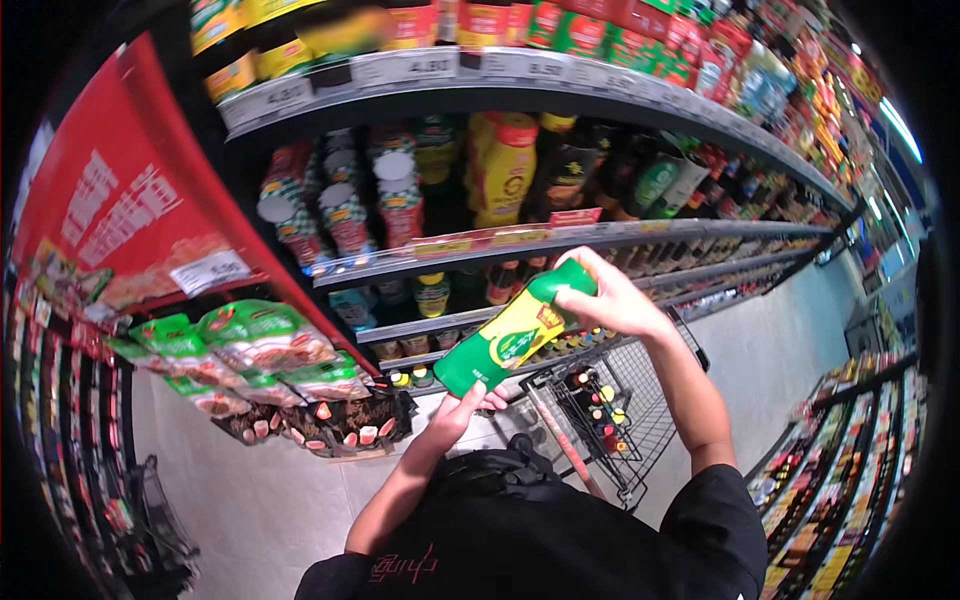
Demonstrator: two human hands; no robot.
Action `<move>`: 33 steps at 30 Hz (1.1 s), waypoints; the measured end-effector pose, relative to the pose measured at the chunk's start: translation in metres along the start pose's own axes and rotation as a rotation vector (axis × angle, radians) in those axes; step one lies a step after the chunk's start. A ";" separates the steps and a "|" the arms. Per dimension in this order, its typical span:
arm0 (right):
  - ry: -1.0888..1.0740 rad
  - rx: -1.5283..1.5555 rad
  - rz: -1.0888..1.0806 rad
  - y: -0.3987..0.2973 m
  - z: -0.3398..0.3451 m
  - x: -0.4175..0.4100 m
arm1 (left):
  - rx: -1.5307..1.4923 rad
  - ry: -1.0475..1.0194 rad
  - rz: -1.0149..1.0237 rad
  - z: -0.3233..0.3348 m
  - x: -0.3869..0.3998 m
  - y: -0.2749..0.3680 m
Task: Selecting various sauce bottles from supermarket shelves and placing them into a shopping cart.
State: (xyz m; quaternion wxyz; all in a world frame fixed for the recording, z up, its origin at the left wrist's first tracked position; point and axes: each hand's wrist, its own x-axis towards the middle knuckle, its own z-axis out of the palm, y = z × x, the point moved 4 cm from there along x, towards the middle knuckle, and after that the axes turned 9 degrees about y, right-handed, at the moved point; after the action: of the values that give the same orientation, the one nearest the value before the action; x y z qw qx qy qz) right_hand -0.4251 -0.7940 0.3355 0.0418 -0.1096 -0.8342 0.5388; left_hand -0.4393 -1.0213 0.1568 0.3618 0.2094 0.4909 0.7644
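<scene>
Both my hands hold a green plastic squeeze bottle (517,330) with a yellow label, tilted across in front of the shelves. My right hand (611,296) grips its upper end, thumb over the front. At the lower end, my left hand (461,412) supports the base with the thumb on the front and the fingers beneath. Just behind the bottle runs a shelf edge (540,238) with price strips. On that shelf stand yellow bottles with red caps (506,169), dark bottles (568,176) and jars with white lids (349,206).
A wire shopping cart (652,397) holding several bottles (604,416) stands to my right. At left, a red display stand (135,172) carries green-topped pouches (262,337). Packets (577,37) fill the upper shelf. More shelving (847,465) lines the aisle's right, and another cart (154,517) is lower left.
</scene>
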 end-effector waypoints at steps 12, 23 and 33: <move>-0.039 -0.672 -0.446 0.060 0.118 0.045 | 0.188 0.398 -0.099 -0.117 -0.053 -0.050; 0.170 -0.814 -0.430 0.131 0.121 0.095 | 0.174 0.464 -0.161 -0.121 -0.056 -0.057; 0.063 -0.964 -0.117 0.168 0.122 0.175 | 0.197 0.498 -0.159 -0.114 -0.056 -0.061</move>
State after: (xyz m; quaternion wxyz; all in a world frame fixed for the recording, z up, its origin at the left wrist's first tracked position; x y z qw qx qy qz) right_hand -0.5946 -0.7960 0.1240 0.0416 -0.0856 -0.9919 0.0845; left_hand -0.4585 -1.1159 0.0545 0.2668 0.0098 0.6516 0.7101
